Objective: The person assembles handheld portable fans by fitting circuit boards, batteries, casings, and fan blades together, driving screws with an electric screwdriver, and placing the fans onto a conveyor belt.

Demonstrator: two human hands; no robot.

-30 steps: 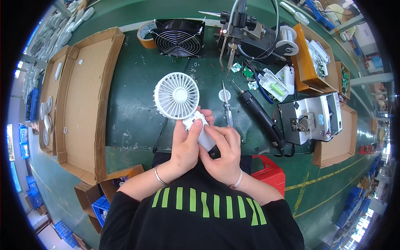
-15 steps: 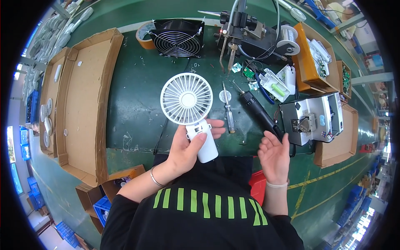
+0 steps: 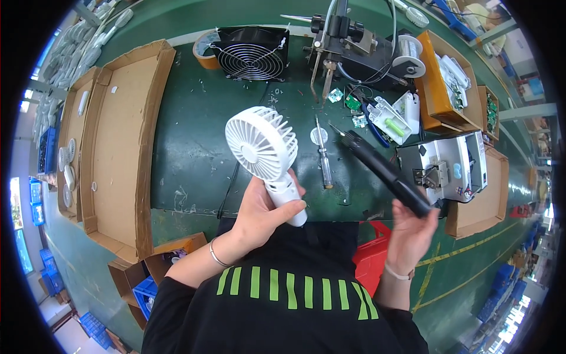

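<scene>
Two hands loaded. In left hand: white handheld fan, held by the handle just under the head. Fingers wrapped round the back of the handle, thumb laid along the front, firmly around it. Fan head up and angled to the left, bars visible from front and side; lower end of handle toward the body, over the near edge of the green surface.

In right hand: black power screwdriver, pinched near its rear end between fingers and thumb. Bit pointing away and to the left. Can't tell whether any of it is touching down.

Between fan and power driver: clear-handled screwdriver, lying with shaft across a small pale disc. Past the bit: small circuit boards, blue-handled pliers, white housing with light green cylinder inside.

Far side: soldering rig with wire spool, black cooling fan with round wire guard, tape roll just beside it. On the right: orange-brown box of white parts, grey-and-white machine near right hand. On the left: shallow cardboard tray. Below near edge, by right forearm: red stool.
</scene>
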